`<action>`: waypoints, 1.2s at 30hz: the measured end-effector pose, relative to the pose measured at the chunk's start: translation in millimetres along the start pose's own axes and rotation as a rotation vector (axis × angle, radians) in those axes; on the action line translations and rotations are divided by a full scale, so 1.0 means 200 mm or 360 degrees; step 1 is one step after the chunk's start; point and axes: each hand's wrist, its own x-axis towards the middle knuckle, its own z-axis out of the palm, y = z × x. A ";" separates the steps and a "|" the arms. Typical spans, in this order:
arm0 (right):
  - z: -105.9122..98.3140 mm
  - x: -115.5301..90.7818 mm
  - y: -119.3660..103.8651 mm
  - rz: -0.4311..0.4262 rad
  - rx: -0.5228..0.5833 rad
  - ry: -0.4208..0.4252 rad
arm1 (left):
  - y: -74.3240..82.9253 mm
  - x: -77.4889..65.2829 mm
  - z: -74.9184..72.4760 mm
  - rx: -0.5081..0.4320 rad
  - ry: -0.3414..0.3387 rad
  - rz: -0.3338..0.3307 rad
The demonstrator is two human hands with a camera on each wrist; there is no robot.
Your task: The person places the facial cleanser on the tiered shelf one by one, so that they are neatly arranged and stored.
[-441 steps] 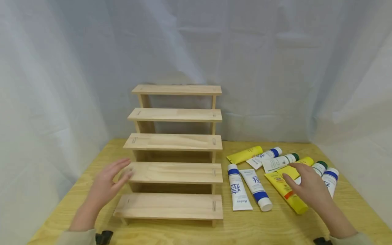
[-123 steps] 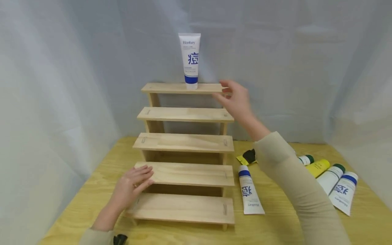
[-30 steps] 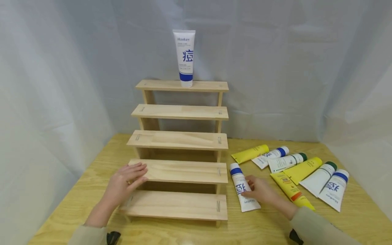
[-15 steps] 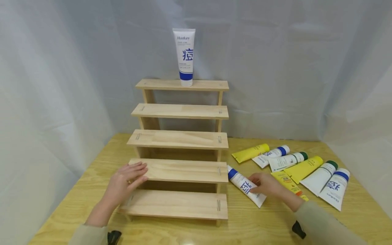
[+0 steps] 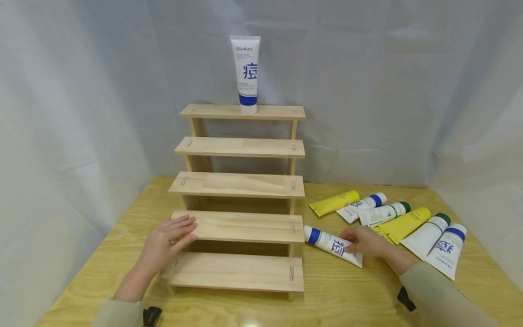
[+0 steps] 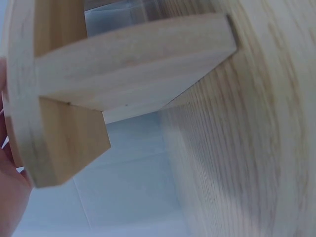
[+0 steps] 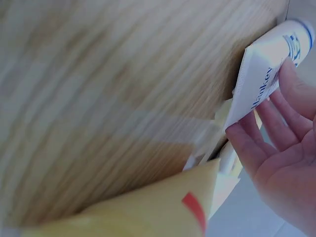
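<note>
A white squeeze tube (image 5: 328,243) with a blue band and blue lettering lies slanted beside the wooden rack (image 5: 241,227), its cap end toward the rack. My right hand (image 5: 365,243) pinches its flat crimped end; in the right wrist view, thumb and fingers (image 7: 242,143) stand on either side of the tube (image 7: 261,81). My left hand (image 5: 165,240) rests on the left end of the second step from the bottom, fingers on the board. Upright on the top step stands a matching white tube (image 5: 247,72), cap down. A yellow tube (image 7: 148,212) is partly hidden behind my right hand in the head view.
Several tubes lie at the right of the table (image 5: 327,299): a yellow tube (image 5: 335,203), a blue-banded white tube (image 5: 361,207), green-capped white tubes (image 5: 426,236) and another blue-banded tube (image 5: 447,250). White sheeting (image 5: 359,113) hangs behind and at both sides.
The right hand has turned the white tube on the table, swinging its crimped end right and toward the back, from nearly lengthwise to slanting. The left hand stays on the step.
</note>
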 end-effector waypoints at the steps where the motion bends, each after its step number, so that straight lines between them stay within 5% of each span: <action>1: -0.01 0.00 0.01 -0.0018 -0.0037 0.0000 | 0.00 0.00 0.00 0.0000 0.0002 0.0002; 9: -0.03 0.01 0.07 0.0125 -0.0012 0.0032 | -0.01 0.00 0.01 -0.0002 0.0007 0.0004; 19: -0.01 -0.04 0.00 0.0031 -0.0110 0.0177 | -0.01 0.00 0.02 -0.0014 0.0036 0.0022; 29: 0.09 -0.05 -0.08 -0.0152 -0.0598 0.0291 | -0.01 0.00 0.01 0.0004 0.0000 -0.0013; 36: 0.11 -0.05 -0.07 -0.0256 -0.0733 0.0331 | -0.02 -0.01 0.01 -0.0012 0.0007 0.0001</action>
